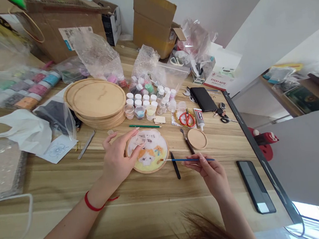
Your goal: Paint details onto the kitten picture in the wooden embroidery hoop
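Work in hand: painting on the round wooden disc (148, 155), which lies flat on the wood-grain worktop (56, 188) directly before you. Its face carries a pale yellow ground and an orange-and-white figure.

Your right hand (208, 171) has its fingers pressed together, pinching the thin blue-handled paintbrush (188, 159) near its rear end. The brush is level, with its tip at the disc's right edge.

Your left hand (118, 158) lies over the disc's left rim. Its fingers are loosely curved and appear to hold a small clear plastic cup (141, 138) at their tips, above the upper part of the picture.

Judgement: a stroke from here calls for a steady disc and a light touch, as the bristles are fine.

Nearby items:
- A black-handled brush (175, 165) just beside the disc.
- A plain round wooden coaster (197, 138) to the right.
- White-capped paint pots (146, 98) behind.
- A stack of smooth round wooden trays (98, 100) to the left.
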A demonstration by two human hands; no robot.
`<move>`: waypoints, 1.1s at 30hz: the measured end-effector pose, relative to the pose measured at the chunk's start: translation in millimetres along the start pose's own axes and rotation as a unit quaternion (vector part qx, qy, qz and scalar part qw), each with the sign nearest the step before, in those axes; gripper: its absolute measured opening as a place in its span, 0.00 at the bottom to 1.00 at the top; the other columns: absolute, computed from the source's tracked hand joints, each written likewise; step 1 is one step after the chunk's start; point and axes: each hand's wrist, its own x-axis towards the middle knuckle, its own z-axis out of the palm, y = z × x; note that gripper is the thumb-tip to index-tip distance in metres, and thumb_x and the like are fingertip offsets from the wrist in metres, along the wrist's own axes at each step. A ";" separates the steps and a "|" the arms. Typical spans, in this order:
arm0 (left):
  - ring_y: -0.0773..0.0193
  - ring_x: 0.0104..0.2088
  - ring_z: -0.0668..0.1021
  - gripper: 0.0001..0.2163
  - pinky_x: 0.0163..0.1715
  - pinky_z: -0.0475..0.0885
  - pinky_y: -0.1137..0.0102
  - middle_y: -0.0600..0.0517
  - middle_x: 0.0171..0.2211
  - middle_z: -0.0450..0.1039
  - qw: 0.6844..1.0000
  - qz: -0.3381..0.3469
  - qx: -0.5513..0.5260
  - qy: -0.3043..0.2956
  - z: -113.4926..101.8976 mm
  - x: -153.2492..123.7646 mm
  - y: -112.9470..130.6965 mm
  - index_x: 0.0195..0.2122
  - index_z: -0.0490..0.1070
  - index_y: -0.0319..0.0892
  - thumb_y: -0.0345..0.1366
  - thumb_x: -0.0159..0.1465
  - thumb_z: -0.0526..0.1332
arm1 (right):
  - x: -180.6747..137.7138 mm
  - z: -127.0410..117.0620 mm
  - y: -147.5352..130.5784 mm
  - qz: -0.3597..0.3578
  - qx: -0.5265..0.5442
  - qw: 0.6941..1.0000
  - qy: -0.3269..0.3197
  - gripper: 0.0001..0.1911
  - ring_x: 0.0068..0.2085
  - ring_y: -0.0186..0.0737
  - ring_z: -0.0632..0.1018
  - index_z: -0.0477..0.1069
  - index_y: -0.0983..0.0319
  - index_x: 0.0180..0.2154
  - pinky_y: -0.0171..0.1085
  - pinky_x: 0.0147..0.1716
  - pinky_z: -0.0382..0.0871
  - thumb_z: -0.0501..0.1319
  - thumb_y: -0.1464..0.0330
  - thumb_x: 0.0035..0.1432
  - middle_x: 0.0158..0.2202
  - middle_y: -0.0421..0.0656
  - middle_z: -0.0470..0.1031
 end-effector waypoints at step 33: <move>0.55 0.45 0.83 0.18 0.56 0.71 0.55 0.49 0.44 0.83 0.999 -0.027 0.007 -0.018 2.5 -3.8 -0.3 0.56 0.69 0.48 0.40 0.66 0.66 | 3.2 -3.4 1.7 0.016 -0.014 0.999 -0.035 0.14 0.39 0.50 0.87 0.82 0.60 0.36 0.51 0.47 0.81 0.71 0.56 0.57 0.40 0.49 0.86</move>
